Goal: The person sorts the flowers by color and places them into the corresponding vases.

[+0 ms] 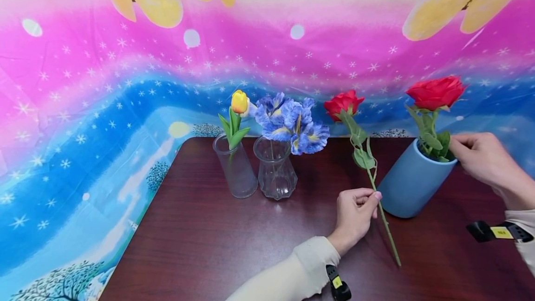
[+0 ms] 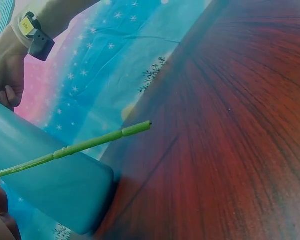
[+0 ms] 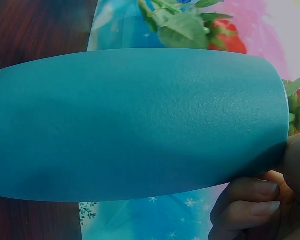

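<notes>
My left hand (image 1: 355, 215) pinches the green stem (image 1: 386, 226) of a red artificial rose (image 1: 344, 104) between thumb and fingers. The flower points up, and the stem's cut end (image 2: 137, 128) hangs free above the table, in front of the blue vase in the left wrist view. My right hand (image 1: 486, 159) grips the rim of that blue vase (image 1: 418, 182) at its right side. In the right wrist view, the thumb lies at the rim and curled fingers (image 3: 260, 207) are against the outside. A second red rose (image 1: 436, 92) stands in the vase, its lower stem hidden.
Left of the vase stand a clear flared glass vase (image 1: 277, 180) with blue-purple irises (image 1: 292, 122) and a cylindrical glass vase (image 1: 240, 175) with a yellow tulip (image 1: 239, 102). A printed cloth (image 1: 138, 120) hangs behind the dark wooden table (image 1: 200, 245).
</notes>
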`<state>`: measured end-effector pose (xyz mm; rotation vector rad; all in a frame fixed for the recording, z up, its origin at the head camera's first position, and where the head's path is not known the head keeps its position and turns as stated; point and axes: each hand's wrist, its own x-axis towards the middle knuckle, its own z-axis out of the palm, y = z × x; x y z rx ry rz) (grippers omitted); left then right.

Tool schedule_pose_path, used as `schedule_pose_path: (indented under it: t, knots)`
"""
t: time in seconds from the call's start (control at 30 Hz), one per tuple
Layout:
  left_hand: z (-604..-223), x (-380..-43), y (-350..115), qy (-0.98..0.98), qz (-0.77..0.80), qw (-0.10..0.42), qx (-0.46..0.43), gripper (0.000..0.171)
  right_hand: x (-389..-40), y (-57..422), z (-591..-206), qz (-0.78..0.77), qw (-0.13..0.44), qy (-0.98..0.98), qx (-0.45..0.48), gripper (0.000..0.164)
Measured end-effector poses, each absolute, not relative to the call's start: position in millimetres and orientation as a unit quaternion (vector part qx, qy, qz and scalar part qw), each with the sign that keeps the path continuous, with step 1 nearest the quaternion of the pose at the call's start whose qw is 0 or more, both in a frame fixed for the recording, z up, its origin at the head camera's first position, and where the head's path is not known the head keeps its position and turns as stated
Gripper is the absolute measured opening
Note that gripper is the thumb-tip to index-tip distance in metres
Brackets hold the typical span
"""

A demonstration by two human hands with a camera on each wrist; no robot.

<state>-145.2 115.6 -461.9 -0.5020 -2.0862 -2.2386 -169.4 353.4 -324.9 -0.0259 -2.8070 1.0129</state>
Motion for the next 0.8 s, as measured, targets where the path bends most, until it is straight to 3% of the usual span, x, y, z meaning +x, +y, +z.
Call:
schedule_pose_path:
  t: [0.8]
  knots:
    - [-440,-153,118,-0.651,-0.723,0.099,-0.207,0.019,-169,354,-325,0.337,0.09,-0.937,0.002,0.048]
